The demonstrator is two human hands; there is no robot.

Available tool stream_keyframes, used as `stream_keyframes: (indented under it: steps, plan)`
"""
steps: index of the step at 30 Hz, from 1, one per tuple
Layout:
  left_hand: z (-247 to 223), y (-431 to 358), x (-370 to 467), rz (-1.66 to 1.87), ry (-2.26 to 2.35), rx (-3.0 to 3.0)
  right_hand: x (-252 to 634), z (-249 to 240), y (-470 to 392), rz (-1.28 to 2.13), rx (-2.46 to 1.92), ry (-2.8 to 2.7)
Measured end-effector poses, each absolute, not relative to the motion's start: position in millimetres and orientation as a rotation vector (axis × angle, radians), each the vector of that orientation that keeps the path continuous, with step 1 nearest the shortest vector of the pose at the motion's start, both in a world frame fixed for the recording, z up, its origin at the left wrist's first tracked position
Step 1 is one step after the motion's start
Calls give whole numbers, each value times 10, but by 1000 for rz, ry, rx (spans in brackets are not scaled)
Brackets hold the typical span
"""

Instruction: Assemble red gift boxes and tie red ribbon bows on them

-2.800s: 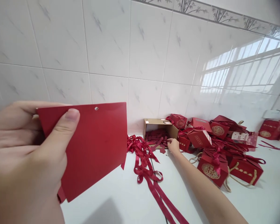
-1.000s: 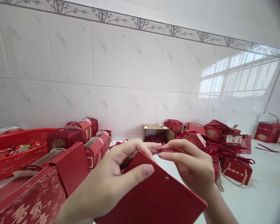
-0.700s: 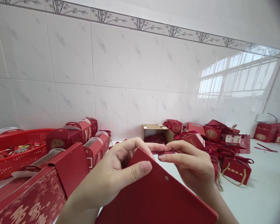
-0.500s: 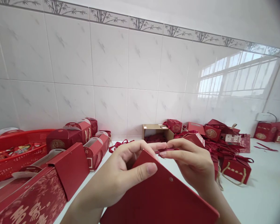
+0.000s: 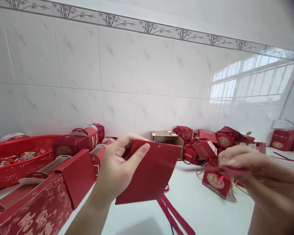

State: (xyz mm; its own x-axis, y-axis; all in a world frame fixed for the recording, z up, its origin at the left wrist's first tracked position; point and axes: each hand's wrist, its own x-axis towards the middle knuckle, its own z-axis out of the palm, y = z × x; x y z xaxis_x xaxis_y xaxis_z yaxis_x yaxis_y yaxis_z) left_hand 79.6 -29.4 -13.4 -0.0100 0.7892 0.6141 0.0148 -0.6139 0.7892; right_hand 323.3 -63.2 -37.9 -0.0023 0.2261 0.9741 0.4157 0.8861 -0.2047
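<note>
My left hand (image 5: 119, 168) pinches a red gift box (image 5: 152, 173) by its upper left edge, thumb on the face toward me and fingers behind. That plain panel has a small punched hole near its top edge; the far side of the box is hidden. Farther right, my right hand (image 5: 267, 178) is closed on a dark red ribbon (image 5: 235, 171), blurred by motion, which stretches leftward toward the box. Below the box, two ribbon tails (image 5: 175, 213) hang over the white table.
At left stand a patterned red box (image 5: 36, 209), several handled boxes (image 5: 71, 143) and a red basket (image 5: 22, 176) with wrapped sweets. Behind are an open brown carton (image 5: 168, 137) and a pile of red boxes (image 5: 204, 148). A tiled wall (image 5: 117, 62) closes the back.
My hands have parted: the right one has moved right, drawing the ribbon out. The box has turned and its lower edge has risen; ribbon tails now show beneath it.
</note>
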Motion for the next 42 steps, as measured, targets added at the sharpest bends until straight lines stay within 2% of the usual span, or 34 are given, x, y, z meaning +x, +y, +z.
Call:
stream_keyframes:
  steps: [4,10,17,20,24,26,29,33,36,38,42]
  plan:
    - [-220,-254,845,1777,753,1895,2973,-371,-588,-99,-465,-1895]
    - [-280,-247,855,1827,561,2255,2654,-422,-394,-439,-500,-1695]
    - [-298,-272,882,1839,530,2296,2669,-456,-366,-459,-501,-1631]
    - [-333,-249,912,1826,449,2285,2642,-496,-330,-342,-490,-1525]
    - [-388,-183,962,1850,380,2221,2587,-533,-280,29,-526,-1398]
    - [-399,-145,956,1747,361,2229,2578,-540,-263,124,-580,-1375]
    - [-373,-100,882,1499,502,2328,2587,-542,-245,135,-619,-1287]
    - [-270,-72,729,1301,1038,2368,2608,-526,-225,97,-646,-1175]
    - [-179,-84,637,1181,1122,2376,2633,-504,-213,74,-682,-1144]
    - [-136,-108,591,1250,1080,2323,2652,-494,-210,46,-705,-1157]
    - [-109,-156,531,1718,844,2050,2662,-502,-215,18,-691,-1402]
